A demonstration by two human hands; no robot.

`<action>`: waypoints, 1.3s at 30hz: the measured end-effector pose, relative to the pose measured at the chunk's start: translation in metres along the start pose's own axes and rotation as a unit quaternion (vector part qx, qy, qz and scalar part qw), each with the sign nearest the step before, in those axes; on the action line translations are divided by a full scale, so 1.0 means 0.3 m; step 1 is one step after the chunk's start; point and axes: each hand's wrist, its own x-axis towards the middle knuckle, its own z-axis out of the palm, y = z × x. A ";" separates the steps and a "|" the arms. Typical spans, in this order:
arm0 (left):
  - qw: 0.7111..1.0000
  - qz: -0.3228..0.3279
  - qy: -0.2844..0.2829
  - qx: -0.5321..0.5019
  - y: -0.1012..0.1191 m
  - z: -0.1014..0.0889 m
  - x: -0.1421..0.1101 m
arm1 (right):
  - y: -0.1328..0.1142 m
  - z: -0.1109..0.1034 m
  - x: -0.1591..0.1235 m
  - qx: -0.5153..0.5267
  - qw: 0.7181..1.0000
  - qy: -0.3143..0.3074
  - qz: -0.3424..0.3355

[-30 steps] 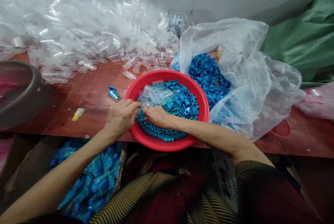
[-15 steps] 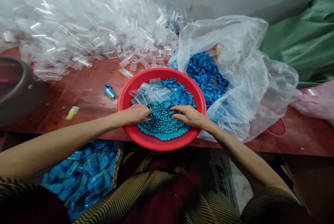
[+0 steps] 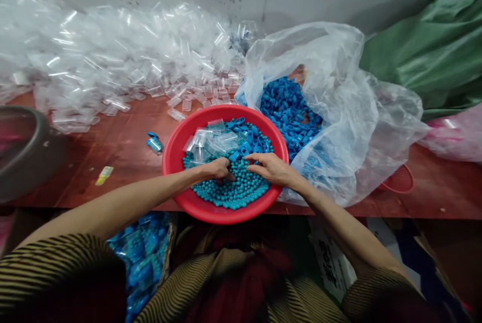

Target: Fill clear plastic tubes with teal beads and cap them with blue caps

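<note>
A red basin (image 3: 226,216) holds turquoise beads (image 3: 229,195), a cluster of clear plastic cases (image 3: 214,141) and blue plastic caps (image 3: 250,144). My left hand (image 3: 221,169) reaches down into the beads with its fingers curled together; whatever they hold is hidden. Over the right side of the beads, near the blue caps, my right hand (image 3: 273,168) has its thumb and forefinger apart, with nothing visible between them.
A large heap of clear cases (image 3: 113,57) lies at the back. Right of the basin, a clear plastic bag (image 3: 339,112) holds more blue caps (image 3: 289,112). A grey tub (image 3: 48,147) stands left. Below the table edge is a box of filled blue cases (image 3: 145,257).
My left hand has moved right and deeper into the beads, closer to my right hand. My right hand stays near the caps. The view has shifted slightly.
</note>
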 end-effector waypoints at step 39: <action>0.883 0.143 0.043 -0.446 -0.019 0.048 -0.221 | -0.075 0.077 0.061 -0.204 0.976 -0.031 -0.075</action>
